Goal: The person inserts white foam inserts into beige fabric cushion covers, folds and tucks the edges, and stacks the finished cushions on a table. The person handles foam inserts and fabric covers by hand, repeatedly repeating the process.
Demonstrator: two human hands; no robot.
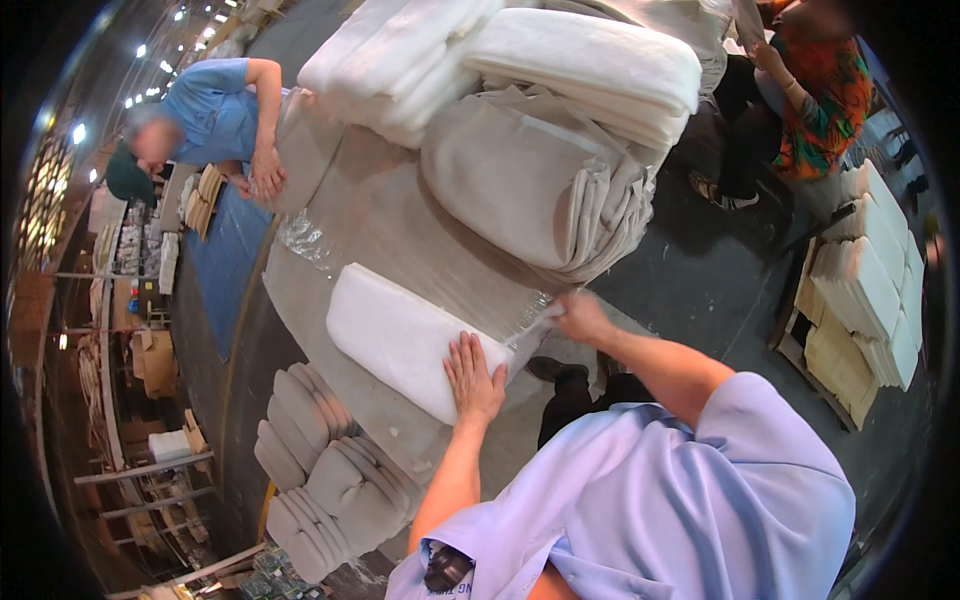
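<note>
Several left fingers [465,353], slightly spread, touch white pad [395,335].

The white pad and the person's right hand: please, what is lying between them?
In the head view, crinkled clear plastic lies between the right end of the white pad and the right hand, which appears to grip it.

Partial dark-blue lettering [463,588] on the wearer's lavender shirt [680,490].

- I see the folded pad [390,335] on the work surface [380,225].
- Behind it lie folded sheets [505,175].
- Small bundles [350,480] sit near left.
- Stacked slabs [865,280] stand far right.
</note>
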